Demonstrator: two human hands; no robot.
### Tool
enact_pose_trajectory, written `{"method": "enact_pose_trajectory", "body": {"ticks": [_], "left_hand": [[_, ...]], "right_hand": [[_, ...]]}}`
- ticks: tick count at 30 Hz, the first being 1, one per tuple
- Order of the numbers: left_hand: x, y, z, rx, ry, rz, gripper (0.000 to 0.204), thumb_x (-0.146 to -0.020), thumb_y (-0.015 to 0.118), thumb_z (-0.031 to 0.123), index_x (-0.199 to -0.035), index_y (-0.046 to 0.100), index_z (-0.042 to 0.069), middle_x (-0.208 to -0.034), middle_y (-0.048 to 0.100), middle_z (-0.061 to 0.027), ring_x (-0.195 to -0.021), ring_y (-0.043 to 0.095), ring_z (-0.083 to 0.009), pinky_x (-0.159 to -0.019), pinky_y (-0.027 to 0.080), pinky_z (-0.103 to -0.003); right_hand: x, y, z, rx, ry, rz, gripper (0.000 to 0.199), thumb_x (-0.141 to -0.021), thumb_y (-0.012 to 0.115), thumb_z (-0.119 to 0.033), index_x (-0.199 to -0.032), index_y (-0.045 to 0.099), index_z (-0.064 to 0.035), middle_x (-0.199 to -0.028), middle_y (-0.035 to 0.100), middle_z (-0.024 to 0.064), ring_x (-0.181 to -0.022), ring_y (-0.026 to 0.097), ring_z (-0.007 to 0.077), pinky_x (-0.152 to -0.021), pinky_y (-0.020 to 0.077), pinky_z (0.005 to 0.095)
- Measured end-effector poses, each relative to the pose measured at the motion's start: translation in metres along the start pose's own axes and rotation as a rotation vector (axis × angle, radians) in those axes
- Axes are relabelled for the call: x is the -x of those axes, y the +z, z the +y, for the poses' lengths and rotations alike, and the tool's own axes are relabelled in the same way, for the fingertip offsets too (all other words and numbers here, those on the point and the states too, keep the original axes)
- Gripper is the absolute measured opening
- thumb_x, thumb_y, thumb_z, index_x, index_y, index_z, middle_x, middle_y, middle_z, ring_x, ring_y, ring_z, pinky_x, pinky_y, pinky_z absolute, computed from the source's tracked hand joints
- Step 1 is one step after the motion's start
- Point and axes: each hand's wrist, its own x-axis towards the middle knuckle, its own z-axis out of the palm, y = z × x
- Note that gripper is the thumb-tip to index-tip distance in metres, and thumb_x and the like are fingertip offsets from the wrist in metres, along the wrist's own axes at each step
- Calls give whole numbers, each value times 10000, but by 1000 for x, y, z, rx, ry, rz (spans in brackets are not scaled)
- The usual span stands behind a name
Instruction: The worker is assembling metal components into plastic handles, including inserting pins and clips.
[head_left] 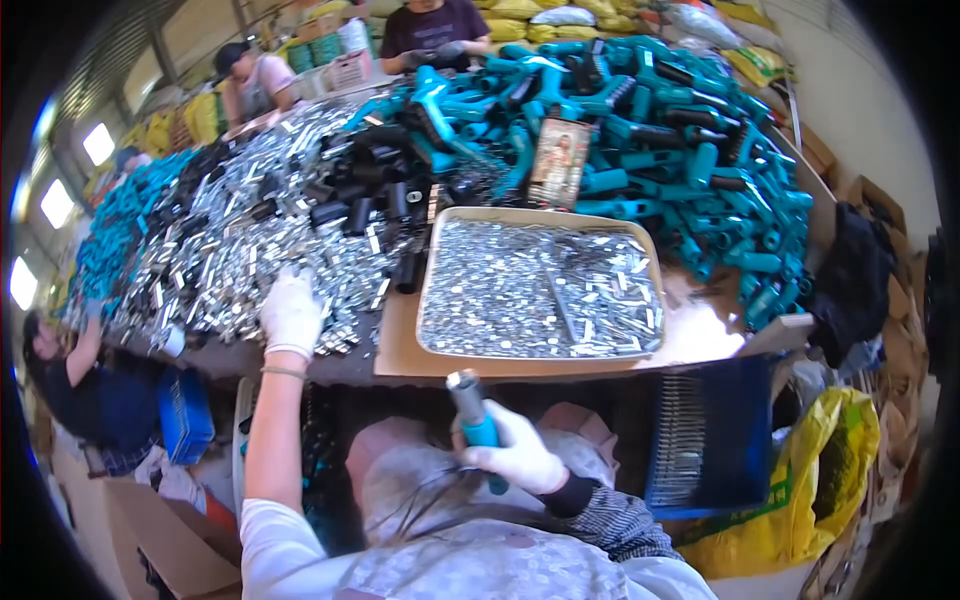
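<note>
My left hand (292, 312), in a white glove, reaches into a heap of small silver metal pieces (225, 250) on the left of the table. Its fingers look drawn together among them, and whatever is between the fingertips is too small to make out. Above my lap, my right hand (520, 448), also white-gloved, is closed round a teal handle (480, 430). A grey cylindrical section with a shiny metal end (464, 384) tops this handle, which tilts up and slightly left. Beyond it, a pale-rimmed tray (540, 354) full of small metal pieces stands on cardboard.
Teal handles (700, 170) are heaped at the back right, with black cylinders (365, 185) beside them. A blue bin (715, 430) and a yellow sack (800, 500) stand at my right. Co-workers (432, 35) sit around the table's far and left sides.
</note>
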Motion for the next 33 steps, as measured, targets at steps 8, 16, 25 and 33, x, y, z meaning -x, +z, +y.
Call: {"method": "enact_pose_trajectory", "body": {"ticks": [8,16,25,33], "left_hand": [[-11,18,-25,250,141,69,261,-882,663,163,-1116,717,62,-1082,682,-187,-1026,660,-369,-907,517,-443],[122,-54,53,1150,87,-304,211,-884,717,177,-1024,737,21,-893,741,-59,-766,673,-128,-681,520,-290],[200,-39,37,1098,102,-445,149,-891,671,102,-972,699,-20,-789,688,-62,-694,642,-125,-655,522,-285],[222,-51,40,941,668,-204,242,-743,715,1,-958,755,103,-1046,714,-97,-991,672,-302,-866,538,-389]], "right_hand": [[14,25,4,-27,58,-99,460,-955,614,-202,-1367,494,-37,-906,600,22,-790,566,94,-734,499,274],[18,21,4,637,-222,158,637,-870,678,-221,-1465,487,-98,-1152,675,188,-1011,683,338,-877,533,386],[24,31,18,1228,-293,16,572,-837,715,-204,-1387,567,-142,-890,619,142,-789,653,342,-695,528,454],[26,10,22,589,23,-323,415,-936,660,-368,-1215,679,-62,-1049,702,241,-908,679,415,-815,543,421]]}}
